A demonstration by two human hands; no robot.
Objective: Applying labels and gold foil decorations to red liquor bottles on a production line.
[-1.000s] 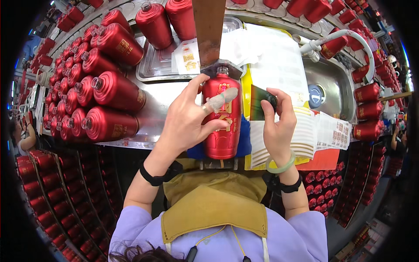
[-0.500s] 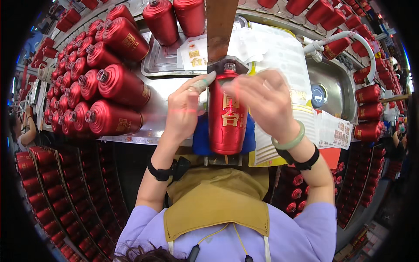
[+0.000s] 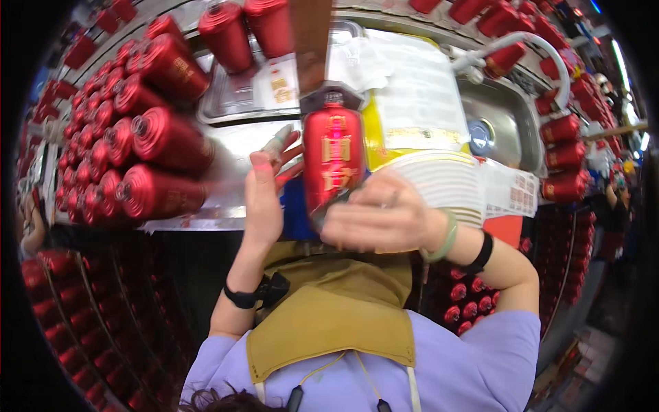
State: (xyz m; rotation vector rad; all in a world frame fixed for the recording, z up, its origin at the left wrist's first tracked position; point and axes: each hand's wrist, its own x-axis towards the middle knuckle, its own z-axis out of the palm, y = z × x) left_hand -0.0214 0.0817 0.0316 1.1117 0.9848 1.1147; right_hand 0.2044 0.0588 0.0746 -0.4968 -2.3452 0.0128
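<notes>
A red bottle (image 3: 334, 147) with gold lettering lies neck away from me on a blue pad (image 3: 295, 206), its clear neck in a dark notched holder under a brown upright board (image 3: 313, 48). My left hand (image 3: 264, 189) is open beside the bottle's left side, fingers apart, with a pale cover on one finger. Over the bottle's near end is my right hand (image 3: 381, 214), smeared by motion. A dark patch shows at its fingertips; whether that is a held thing or shadow I cannot tell.
Many red bottles (image 3: 165, 134) stand packed at the left. Behind is a metal tray (image 3: 220, 113) with label sheets. On the right are white label sheets (image 3: 419, 89), a fan of strips (image 3: 432, 180), a sink (image 3: 511, 113) and a curved tap (image 3: 528, 40). Racks of bottles flank me below.
My right hand has moved from the bottle's upper part down to its near end. My left hand has come off the bottle's neck end, its fingers spreading. The whole view has shifted slightly.
</notes>
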